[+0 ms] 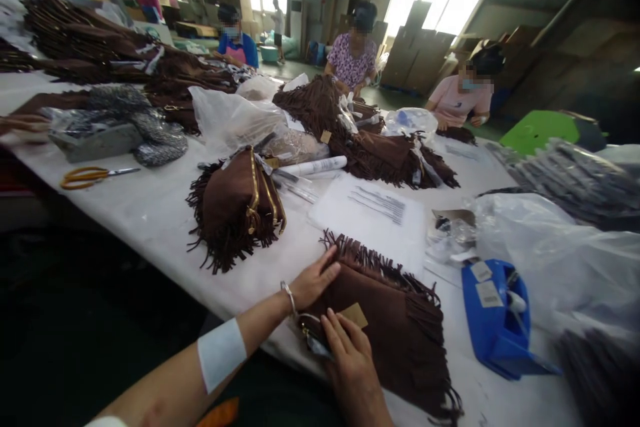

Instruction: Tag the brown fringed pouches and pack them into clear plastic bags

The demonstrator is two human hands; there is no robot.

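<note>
A brown fringed bag [395, 327] lies flat on the white-covered table in front of me, with a tan tag [355, 315] on its upper face. My left hand [314, 282] rests on the bag's far left corner, fingers stretched out and thumb apart. Lower down, my right hand [350, 353] lies over the zipped edge with its fingers extended, beside a gold zip pull [305, 329]. What is beneath the right palm is hidden. Behind them stands another brown fringed bag [233, 203], bulging, with gold zips facing right.
Orange-handled scissors [93, 175] lie at the left near a grey box [95, 140]. A blue holder [495, 320] stands on the right beside clear plastic [540, 247]. Printed white sheets [370, 207] lie beyond the bag. Several people work across the table among piled brown bags [320, 107].
</note>
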